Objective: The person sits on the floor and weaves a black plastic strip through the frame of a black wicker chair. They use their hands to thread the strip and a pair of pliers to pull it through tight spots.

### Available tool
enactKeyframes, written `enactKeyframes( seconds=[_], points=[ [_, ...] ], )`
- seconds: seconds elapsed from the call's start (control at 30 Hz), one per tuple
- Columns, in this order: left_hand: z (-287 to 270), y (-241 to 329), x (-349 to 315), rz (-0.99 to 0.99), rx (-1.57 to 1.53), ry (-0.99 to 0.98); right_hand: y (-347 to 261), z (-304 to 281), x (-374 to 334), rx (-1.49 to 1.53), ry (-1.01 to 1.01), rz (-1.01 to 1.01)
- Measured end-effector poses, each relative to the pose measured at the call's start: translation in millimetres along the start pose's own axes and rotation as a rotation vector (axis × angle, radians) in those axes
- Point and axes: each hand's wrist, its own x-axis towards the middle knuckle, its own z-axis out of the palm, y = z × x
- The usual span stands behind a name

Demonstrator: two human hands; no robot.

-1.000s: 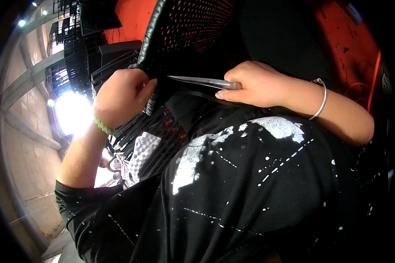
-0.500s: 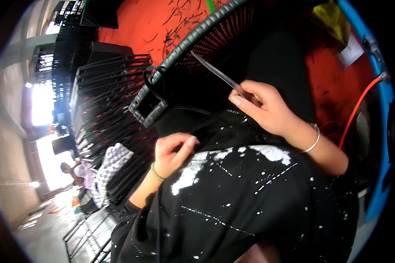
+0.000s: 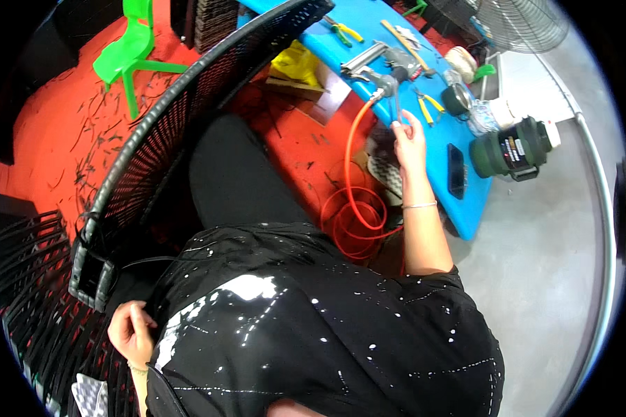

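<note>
My right hand (image 3: 410, 144) reaches over the near edge of a blue table (image 3: 444, 149). Its fingers are closed on a thin grey knife-like blade (image 3: 397, 104), which points away from me beside an air stapler (image 3: 389, 78) lying there with an orange-red hose (image 3: 350, 149). My left hand (image 3: 131, 333) is low at the left, fingers curled, with nothing visible in it. It lies just below the corner of a black woven frame (image 3: 153, 115), which leans in front of me at the left, across from my leg. A dark strand (image 3: 149, 261) trails from that corner.
Pliers (image 3: 430, 110), a second pair (image 3: 345, 32), a hammer (image 3: 405, 43), a phone (image 3: 456, 170) and a dark green jug (image 3: 513, 149) are on the table. A fan (image 3: 522, 24) stands beyond. Black scraps litter the red floor near a green chair (image 3: 133, 59).
My view has swung right, bringing the table into sight. My right hand has carried the blade from near the woven frame to the table. My left hand stays curled.
</note>
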Motion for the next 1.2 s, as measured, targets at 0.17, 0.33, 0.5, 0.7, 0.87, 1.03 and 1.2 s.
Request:
enactKeyframes(
  seconds=[0.17,0.33,0.5,0.7,0.87,1.03,1.2],
  points=[
    [-22.9,53.7,30.9,0.590,0.494,0.139,32.4,-85.6,47.8,-0.581,0.107,-0.117],
    [-30.4,114.8,107.1,0.782,0.711,0.026,151.6,-153.2,145.0,-0.554,-0.171,0.121],
    [-38.7,100.5,146.0,0.744,0.699,-0.244,165.0,-191.9,181.8,-0.822,0.013,-0.300],
    [-34.1,98.9,159.5,0.635,0.639,-0.329,77.5,-103.0,131.5,-0.949,0.070,-0.508],
    [-29.3,98.3,162.0,0.659,0.574,-0.186,-68.3,79.3,-18.6,-0.138,-0.500,-0.242],
    [-31.5,91.2,151.0,0.487,0.263,0.066,-200.7,203.6,-158.6,0.199,-1.335,-0.357],
    [-39.6,105.6,155.3,0.591,0.462,-0.215,-230.6,226.8,-204.9,0.561,-1.615,-0.155]
  ],
)
